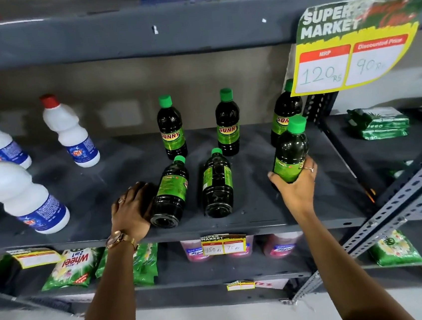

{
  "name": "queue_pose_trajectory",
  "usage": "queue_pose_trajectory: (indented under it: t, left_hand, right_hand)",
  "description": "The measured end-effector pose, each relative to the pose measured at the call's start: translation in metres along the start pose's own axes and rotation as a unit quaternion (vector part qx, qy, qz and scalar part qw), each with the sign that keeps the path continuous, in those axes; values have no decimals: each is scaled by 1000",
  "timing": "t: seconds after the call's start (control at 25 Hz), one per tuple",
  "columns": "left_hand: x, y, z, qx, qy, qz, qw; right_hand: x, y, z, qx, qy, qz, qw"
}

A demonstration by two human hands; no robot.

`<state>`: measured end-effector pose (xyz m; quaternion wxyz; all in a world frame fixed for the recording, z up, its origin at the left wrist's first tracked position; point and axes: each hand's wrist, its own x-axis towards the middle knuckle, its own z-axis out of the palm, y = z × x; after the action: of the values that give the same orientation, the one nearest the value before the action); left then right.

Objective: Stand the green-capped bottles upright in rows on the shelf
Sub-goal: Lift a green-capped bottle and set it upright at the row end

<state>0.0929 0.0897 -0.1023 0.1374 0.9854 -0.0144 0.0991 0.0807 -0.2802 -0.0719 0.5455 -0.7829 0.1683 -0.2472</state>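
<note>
Bottles are standing three across at the back of the shelf point(261, 206): left one point(171, 128), middle one point(227, 124), and a right one point(284, 115) whose cap the price sign point(354, 45) is partly hiding. Two more are lying flat in front, caps pointing back: one point(169, 194) beside your left hand point(132, 210), another point(216, 185) just right of it. Your left fingers are resting slightly spread against that first lying bottle, not wrapping it. Your right hand point(297, 186) is clamping a sixth bottle point(291, 151) upright; whether its base is touching the shelf, you cannot tell. White bottles point(70, 130) are crowding the left. Packets point(380, 122) are sitting well right, behind an upright.
</note>
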Motion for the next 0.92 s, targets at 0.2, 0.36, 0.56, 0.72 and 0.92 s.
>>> queue_pose_trajectory:
  t: [0.2,0.36,0.56,0.72,0.92]
  left_hand:
    - [0,-2,1,8,-12,3,1000]
    - [0,-1,-1,4,-12,-2,1000]
    - [-1,2,-2,3,-14,-3,1000]
    - [-3,5,-5,0,-9,-1,1000]
    - [-5,9,-6,-6,-3,1,1000]
  right_hand:
    - [-4,2,-2,-4,-3,3,1000]
    - [3,0,11,-52,23,12,998]
    - [-1,12,-7,-27,-32,-5,999]
    - [0,10,-2,-37,19,-8,999]
    - [-6,15,-20,-52,-16,-7,998]
